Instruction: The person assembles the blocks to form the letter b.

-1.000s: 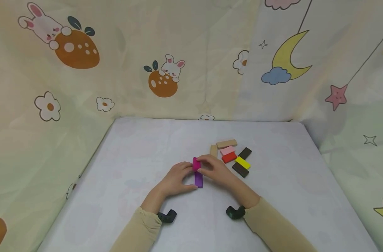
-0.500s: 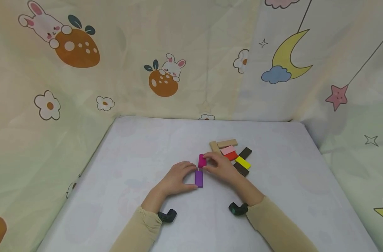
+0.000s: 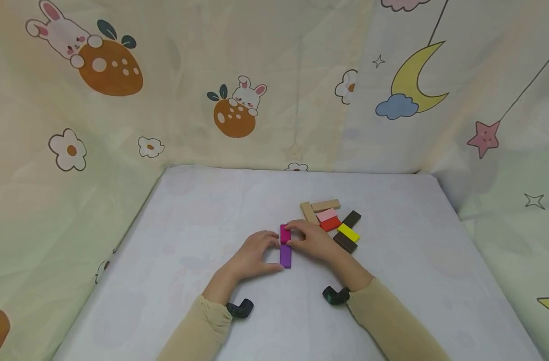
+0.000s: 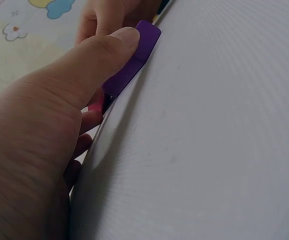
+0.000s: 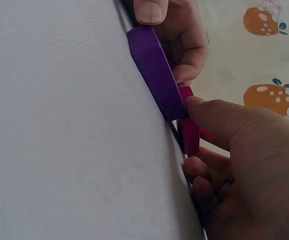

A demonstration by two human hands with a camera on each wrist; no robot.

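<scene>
A purple block (image 3: 285, 256) lies flat on the white table (image 3: 211, 215), its long side pointing away from me. My left hand (image 3: 274, 250) grips it, thumb on the near end and fingers curled by the far end. A magenta block (image 3: 285, 233) sits at the purple block's far end, in line with it. My right hand (image 3: 297, 235) pinches it between thumb and fingers. In the left wrist view, the thumb of my left hand (image 4: 59, 125) presses the purple block (image 4: 147, 37). In the right wrist view, my right hand (image 5: 209, 145) holds the magenta block (image 5: 189, 130) against the purple block (image 5: 157, 75).
Loose blocks lie just right of my hands: two tan ones (image 3: 325, 205), a pink (image 3: 327, 215), a red (image 3: 330, 223), a black (image 3: 351, 218), a yellow (image 3: 348, 232) and a dark brown (image 3: 345, 242). Printed fabric walls (image 3: 121, 125) enclose the table on three sides.
My right hand has shifted the magenta block a little left and lined it up with the far end of the purple block. My left hand has stayed on the purple block.
</scene>
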